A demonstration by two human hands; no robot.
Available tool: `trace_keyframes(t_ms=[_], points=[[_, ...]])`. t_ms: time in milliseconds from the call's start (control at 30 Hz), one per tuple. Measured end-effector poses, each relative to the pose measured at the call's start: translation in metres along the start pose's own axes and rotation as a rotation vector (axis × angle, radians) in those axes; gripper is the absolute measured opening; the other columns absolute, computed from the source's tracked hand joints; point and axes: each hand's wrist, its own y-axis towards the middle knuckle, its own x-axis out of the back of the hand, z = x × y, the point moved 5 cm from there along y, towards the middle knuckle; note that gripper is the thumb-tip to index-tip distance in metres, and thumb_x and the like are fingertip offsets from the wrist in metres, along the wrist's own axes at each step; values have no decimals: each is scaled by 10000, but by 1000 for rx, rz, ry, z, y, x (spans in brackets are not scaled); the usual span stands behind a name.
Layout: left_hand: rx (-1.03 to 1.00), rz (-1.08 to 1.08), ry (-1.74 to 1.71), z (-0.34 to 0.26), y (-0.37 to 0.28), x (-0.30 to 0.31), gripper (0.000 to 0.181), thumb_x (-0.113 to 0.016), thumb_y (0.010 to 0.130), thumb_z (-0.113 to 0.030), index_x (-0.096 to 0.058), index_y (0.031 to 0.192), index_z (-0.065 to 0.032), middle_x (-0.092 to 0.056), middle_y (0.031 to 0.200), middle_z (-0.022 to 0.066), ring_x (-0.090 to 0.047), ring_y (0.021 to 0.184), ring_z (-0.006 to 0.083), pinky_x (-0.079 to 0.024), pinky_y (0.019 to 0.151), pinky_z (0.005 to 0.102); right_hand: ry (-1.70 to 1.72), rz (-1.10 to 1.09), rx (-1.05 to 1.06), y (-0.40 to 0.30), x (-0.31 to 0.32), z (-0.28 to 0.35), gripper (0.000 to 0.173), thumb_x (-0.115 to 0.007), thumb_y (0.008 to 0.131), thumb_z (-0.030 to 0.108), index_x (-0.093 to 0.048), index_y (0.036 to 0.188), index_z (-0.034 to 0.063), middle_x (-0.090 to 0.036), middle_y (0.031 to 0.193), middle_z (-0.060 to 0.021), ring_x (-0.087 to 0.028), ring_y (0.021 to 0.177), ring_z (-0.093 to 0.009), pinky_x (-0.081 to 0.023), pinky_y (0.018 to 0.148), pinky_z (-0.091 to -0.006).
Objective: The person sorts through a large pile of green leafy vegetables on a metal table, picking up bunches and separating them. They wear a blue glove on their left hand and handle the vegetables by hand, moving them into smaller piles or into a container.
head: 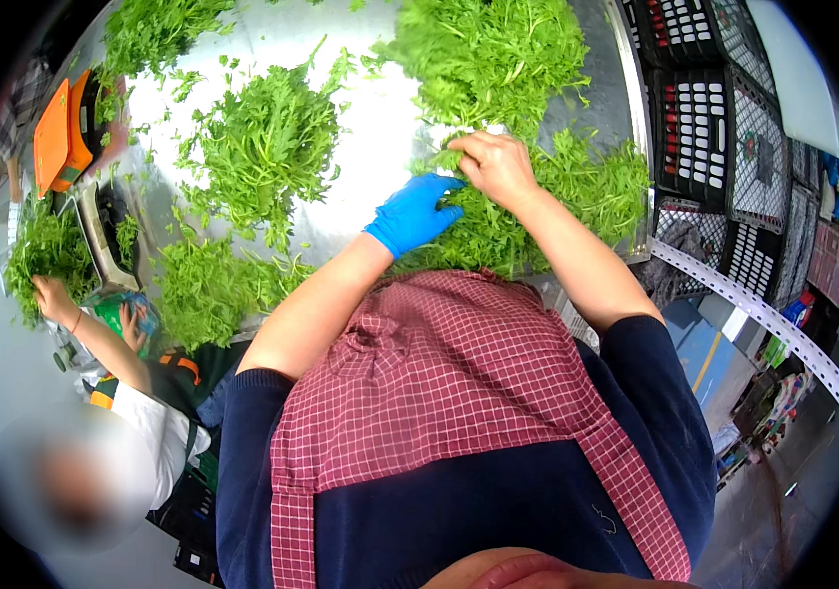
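Observation:
My left hand (pixel 415 215) wears a blue glove. Its thumb and fingers are spread at the edge of a heap of leafy greens (pixel 493 232) in front of my apron; whether stems lie in its grasp cannot be made out. Just right of it, my bare right hand (pixel 496 163) has its fingertips pinched together on a thin green sprig (pixel 443 156). Beyond my hands rises a large pile of the same greens (pixel 496 59). Another loose pile (pixel 264 143) rests further left on the shiny metal table (pixel 379 125).
At left, a co-worker's hand (pixel 57 300) touches greens (pixel 51 247) beside an orange scale-like device (pixel 62 136). Their other hand (pixel 132 327) is at a green plastic bag. Black crates (pixel 695 132) stack along the right side, near a perforated metal strip (pixel 765 316).

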Motion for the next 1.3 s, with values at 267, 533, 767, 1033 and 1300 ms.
trace_keyframes(t_ms=[267,533,767,1033,1300], points=[[413,-442,-359,69,12,40,317,-605,832,-236,-623,1071,-29,-667,914,166,-636,821,293,-503,724,376,93,-86,-19,-18,9,4,245,-598,744,42,-673,955,143,-663,858,-76,-645,765,-304,-536,681,-401],[704,-311,-987,24,78,70,274,-661,859,-302,-639,989,-62,-618,853,43,-561,700,159,-467,592,282,52,-37,6,-14,14,10,254,-612,724,2,-648,955,102,-638,847,-82,-634,795,-281,-535,699,-379],[574,-429,-1011,45,101,54,147,-681,838,-197,-613,874,-72,-605,785,41,-553,634,142,-448,549,269,253,842,-98,-55,-11,24,249,-626,810,95,-674,1054,85,-674,1050,-122,-665,927,-273,-537,892,-381],[381,-526,-1190,54,85,61,67,-647,850,-113,-586,851,-86,-580,751,21,-543,654,131,-447,600,264,232,60,-607,7,32,-36,363,-682,804,287,-640,1107,91,-624,719,-9,-558,611,-108,-472,575,-296],[374,-469,-1318,26,83,65,264,-683,828,-121,-563,1058,-73,-615,981,54,-580,818,160,-474,738,306,-59,-149,-478,44,5,-12,238,-646,798,188,-664,1021,107,-648,860,-67,-641,735,-239,-517,695,-375]])
